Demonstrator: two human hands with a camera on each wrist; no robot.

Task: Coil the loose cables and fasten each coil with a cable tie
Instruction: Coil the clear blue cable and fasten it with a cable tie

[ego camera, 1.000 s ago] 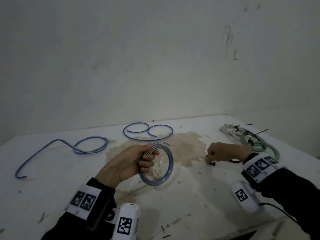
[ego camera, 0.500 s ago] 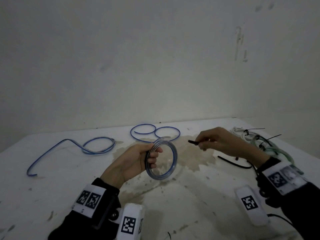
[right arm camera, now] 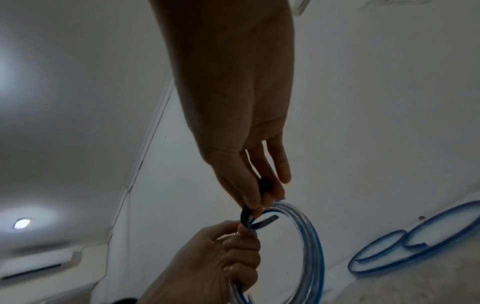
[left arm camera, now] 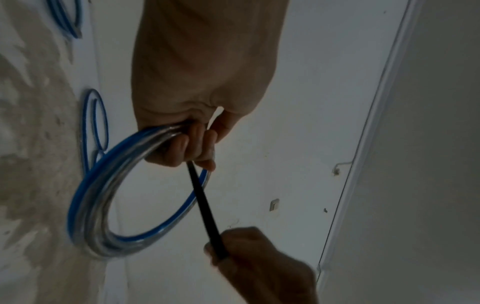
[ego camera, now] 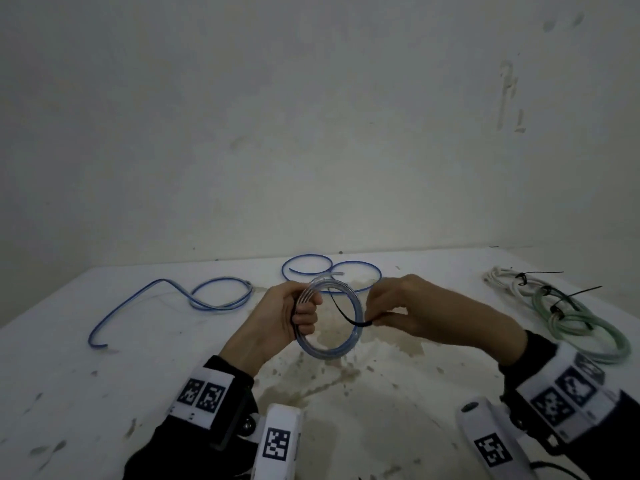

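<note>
My left hand (ego camera: 304,313) grips a small coil of clear, blue-striped cable (ego camera: 349,344) and holds it upright above the table; the coil (left arm camera: 85,201) hangs below my curled fingers (left arm camera: 187,148). My right hand (ego camera: 375,315) pinches one end of a black cable tie (ego camera: 341,310) at the coil's right side. The tie (left arm camera: 205,207) runs across the coil's opening toward my left fingers. In the right wrist view the tie (right arm camera: 245,214) sits between thumb and forefinger, close to the coil (right arm camera: 311,246).
Two loose blue cables lie on the stained white table (ego camera: 104,393): one snaking at the left (ego camera: 166,299), one in two loops at the back (ego camera: 332,271). Tied white (ego camera: 509,280) and green (ego camera: 581,323) coils lie at the right. A wall stands behind.
My right hand picked a black cable tie off the table, lifted it and brought it left to the coil. The left hand raised the coil slightly and kept its grip.
</note>
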